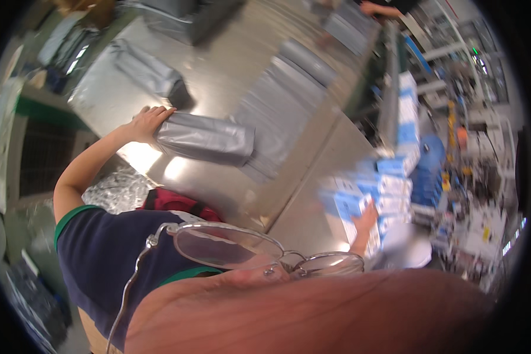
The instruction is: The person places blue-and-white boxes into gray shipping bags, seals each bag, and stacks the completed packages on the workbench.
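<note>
My left hand (pixel 145 125) grips the closed end of a filled grey plastic mailing bag (pixel 206 139), which lies on the metal table. Its fingers curl over the bag's upper edge. Far over on the right, my right hand (pixel 366 225) holds a blue-and-white box (pixel 347 203) at the table's edge; motion blurs it and part of the grip. Beside that hand runs a stack of similar blue-and-white boxes (pixel 393 194). Flat grey bags (pixel 280 112) are spread over the middle of the table, partly beneath the filled bag.
Another filled grey bag (pixel 147 74) lies farther back on the metal table (pixel 230 192). A grey bin (pixel 186 20) stands at the far edge. At the top right, another person's hand (pixel 379 9) is near grey bags. Red-and-black fabric (pixel 183 203) sits by the near edge.
</note>
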Action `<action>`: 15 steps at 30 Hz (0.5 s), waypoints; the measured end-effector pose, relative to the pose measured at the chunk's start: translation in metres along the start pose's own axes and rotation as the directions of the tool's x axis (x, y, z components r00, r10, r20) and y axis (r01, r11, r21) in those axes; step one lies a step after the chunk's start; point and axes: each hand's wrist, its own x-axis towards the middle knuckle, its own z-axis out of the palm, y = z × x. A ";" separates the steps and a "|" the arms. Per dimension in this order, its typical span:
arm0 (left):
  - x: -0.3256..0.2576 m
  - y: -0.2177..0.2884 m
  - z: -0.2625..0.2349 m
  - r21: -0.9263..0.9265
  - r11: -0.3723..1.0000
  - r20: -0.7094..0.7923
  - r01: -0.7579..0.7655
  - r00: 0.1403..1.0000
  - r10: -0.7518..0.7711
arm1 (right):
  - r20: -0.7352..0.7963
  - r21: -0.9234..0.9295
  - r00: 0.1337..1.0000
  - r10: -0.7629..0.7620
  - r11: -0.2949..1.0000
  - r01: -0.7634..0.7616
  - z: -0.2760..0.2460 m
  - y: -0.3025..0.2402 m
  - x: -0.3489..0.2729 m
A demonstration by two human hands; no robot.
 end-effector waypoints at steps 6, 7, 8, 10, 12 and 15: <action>-0.050 -0.052 -0.002 0.569 0.765 -0.187 0.303 0.953 -0.238 | 0.375 -0.102 0.888 0.266 0.964 -0.246 -0.034 -0.045 0.034; -0.043 -0.042 -0.002 0.538 0.829 -0.032 0.157 0.986 -0.166 | 0.404 -0.112 0.873 0.275 0.962 -0.251 -0.040 -0.053 0.040; -0.038 -0.024 0.002 0.503 0.863 -0.013 0.046 0.999 -0.045 | 0.430 -0.117 0.858 0.279 0.960 -0.254 -0.048 -0.062 0.046; -0.027 -0.032 0.023 0.469 0.881 0.106 -0.071 0.994 0.023 | 0.454 -0.085 0.848 0.274 0.961 -0.265 -0.072 -0.086 0.054; -0.018 -0.054 0.013 0.548 0.836 0.032 -0.025 0.999 0.009 | 0.425 0.044 0.860 0.284 0.942 -0.333 -0.111 -0.107 0.052; -0.002 -0.123 0.009 0.614 0.776 -0.253 0.148 0.967 0.016 | 0.293 0.503 0.922 0.254 0.779 -0.375 -0.164 -0.130 0.050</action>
